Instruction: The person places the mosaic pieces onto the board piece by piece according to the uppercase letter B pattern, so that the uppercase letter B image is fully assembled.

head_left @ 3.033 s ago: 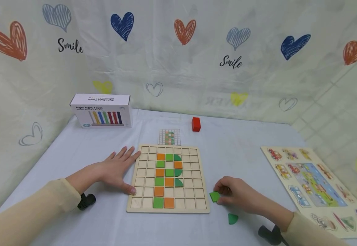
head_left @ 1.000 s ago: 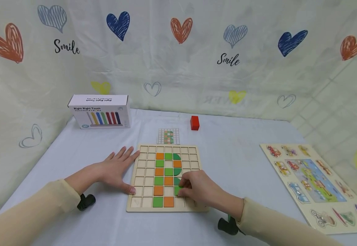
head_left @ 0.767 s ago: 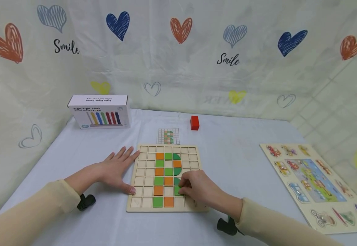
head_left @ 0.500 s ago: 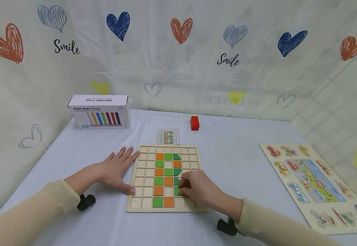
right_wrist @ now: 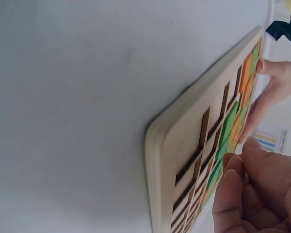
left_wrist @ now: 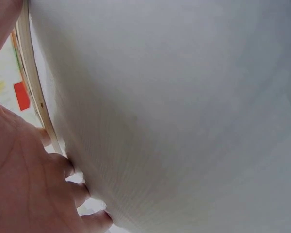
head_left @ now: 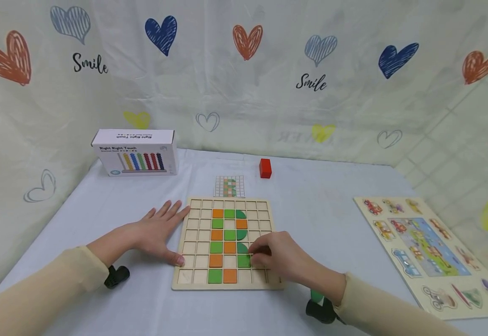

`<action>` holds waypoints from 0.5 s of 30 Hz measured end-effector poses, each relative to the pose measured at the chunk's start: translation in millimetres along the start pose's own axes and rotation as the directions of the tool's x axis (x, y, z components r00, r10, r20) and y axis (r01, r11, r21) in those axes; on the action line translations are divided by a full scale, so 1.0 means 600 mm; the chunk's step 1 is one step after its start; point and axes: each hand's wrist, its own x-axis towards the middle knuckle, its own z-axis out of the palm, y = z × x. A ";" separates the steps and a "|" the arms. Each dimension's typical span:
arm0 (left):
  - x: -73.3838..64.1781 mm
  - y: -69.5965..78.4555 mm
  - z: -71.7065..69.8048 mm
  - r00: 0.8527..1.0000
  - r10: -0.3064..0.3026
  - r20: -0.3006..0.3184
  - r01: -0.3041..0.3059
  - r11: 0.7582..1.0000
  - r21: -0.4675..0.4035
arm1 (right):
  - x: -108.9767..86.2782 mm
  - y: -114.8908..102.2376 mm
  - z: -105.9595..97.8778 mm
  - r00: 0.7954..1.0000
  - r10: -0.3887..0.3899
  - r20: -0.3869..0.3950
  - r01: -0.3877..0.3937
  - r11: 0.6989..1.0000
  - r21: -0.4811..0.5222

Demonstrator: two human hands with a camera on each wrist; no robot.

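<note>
A wooden grid board lies on the table with orange and green square tiles and dark green quarter-round tiles in its recesses. My left hand rests spread at the board's left side, thumb and fingertips on its edge. On the board's right half, my right hand hovers with thumb and index finger beside a green square tile. That tile sits in a cell just below a dark green quarter-round tile. In the right wrist view, nothing shows between the fingers. Partly hidden by the right wrist is another quarter-round tile.
Behind the board lies a small pattern card, with a red block to its right. A white box stands at the back left. A picture puzzle board lies at the right edge.
My right hand picked up the green square from the table, carried it left onto the board, and has let go, drawing slightly right. The left hand stayed in place.
</note>
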 end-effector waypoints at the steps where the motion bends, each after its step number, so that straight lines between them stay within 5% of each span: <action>1: 0.000 0.000 0.000 1.000 0.000 0.001 0.000 1.000 -0.002 | -0.003 0.003 -0.005 1.000 0.004 -0.007 -0.004 1.000 -0.001; 15: -0.001 -0.001 -0.001 1.000 0.005 -0.003 -0.005 1.000 -0.005 | -0.069 0.101 -0.063 0.994 0.106 -0.034 -0.107 0.994 -0.019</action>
